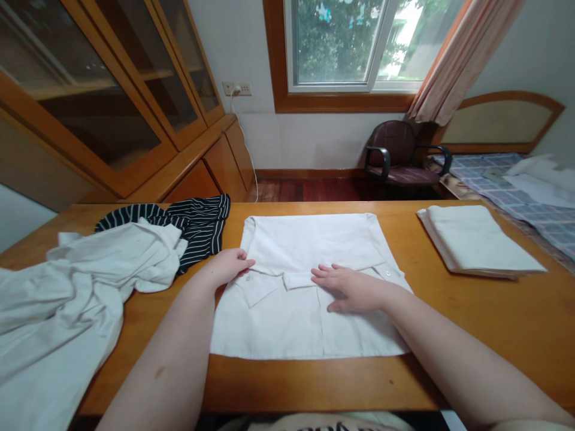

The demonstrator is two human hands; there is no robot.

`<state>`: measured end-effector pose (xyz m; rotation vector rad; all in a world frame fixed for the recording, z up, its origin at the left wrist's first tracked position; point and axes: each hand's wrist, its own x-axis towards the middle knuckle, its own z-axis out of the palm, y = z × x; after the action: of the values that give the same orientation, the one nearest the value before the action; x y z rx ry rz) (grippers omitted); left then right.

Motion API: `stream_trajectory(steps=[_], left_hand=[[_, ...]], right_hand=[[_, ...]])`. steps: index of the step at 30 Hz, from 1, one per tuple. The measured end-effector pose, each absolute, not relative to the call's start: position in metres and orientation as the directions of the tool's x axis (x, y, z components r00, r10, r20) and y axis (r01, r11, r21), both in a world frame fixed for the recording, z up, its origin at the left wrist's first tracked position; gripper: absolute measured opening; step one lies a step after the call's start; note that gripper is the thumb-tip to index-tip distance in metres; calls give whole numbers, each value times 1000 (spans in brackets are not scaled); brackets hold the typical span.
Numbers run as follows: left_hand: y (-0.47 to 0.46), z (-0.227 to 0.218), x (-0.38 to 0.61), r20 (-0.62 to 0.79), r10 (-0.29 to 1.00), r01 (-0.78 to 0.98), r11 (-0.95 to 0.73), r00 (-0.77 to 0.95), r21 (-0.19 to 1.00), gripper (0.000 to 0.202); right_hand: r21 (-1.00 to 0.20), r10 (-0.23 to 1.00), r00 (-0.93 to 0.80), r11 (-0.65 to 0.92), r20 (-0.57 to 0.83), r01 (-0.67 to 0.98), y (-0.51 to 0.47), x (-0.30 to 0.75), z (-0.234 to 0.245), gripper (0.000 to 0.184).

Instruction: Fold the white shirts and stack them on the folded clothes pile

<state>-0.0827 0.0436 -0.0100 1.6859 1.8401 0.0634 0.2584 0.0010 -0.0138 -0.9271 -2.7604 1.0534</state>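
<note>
A white shirt (278,323) lies spread in a folded, roughly rectangular shape on the wooden table. Its upper part is turned down in a flap, and a small button shows near each side. My left hand (229,266) is at the shirt's left edge, thumb and fingers pinched on the cloth beside the left button. Flat on the middle of the shirt rests my right hand (348,287), fingers spread, palm down by the flap's lower edge. The cloth beneath the right palm is hidden.
A folded white cloth stack (480,239) sits on the right of the table (332,383). On the left are a crumpled white garment (67,299) and a black striped garment (204,224). Beyond stand a glass-door cabinet (171,129) and an armchair (395,152).
</note>
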Motion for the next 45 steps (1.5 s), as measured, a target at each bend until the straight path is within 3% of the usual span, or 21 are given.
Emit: stream_trajectory(steps=[6, 14, 17, 21, 24, 34, 43, 45], left_hand=[[47, -12, -83, -376, 926, 896, 183, -20, 404, 21], [47, -13, -79, -374, 927, 909, 182, -31, 376, 21], [47, -14, -79, -364, 931, 908, 175, -27, 380, 21], [48, -16, -80, -370, 928, 908, 179, -28, 380, 21], [48, -16, -80, -367, 930, 913, 166, -20, 373, 22], [51, -22, -82, -338, 941, 913, 156, -21, 378, 24], [51, -15, -75, -271, 952, 953, 204, -140, 225, 19], [47, -10, -71, -175, 974, 966, 176, -144, 188, 25]], right_hand=[[-653, 523, -832, 566, -188, 503, 9, 260, -21, 65], [-669, 526, -820, 528, -225, 523, 7, 260, -14, 71], [-657, 625, -752, 480, -209, 581, 1, 250, -3, 71], [-519, 861, -505, 405, -61, 753, -14, 211, 9, 36], [-429, 892, -451, 396, -29, 812, -22, 176, 4, 26], [-240, 869, -489, 493, 80, 837, -22, 152, -40, 16], [-291, 805, -578, 590, 134, 753, -20, 155, -42, 13], [-308, 811, -569, 581, 139, 753, -21, 156, -41, 14]])
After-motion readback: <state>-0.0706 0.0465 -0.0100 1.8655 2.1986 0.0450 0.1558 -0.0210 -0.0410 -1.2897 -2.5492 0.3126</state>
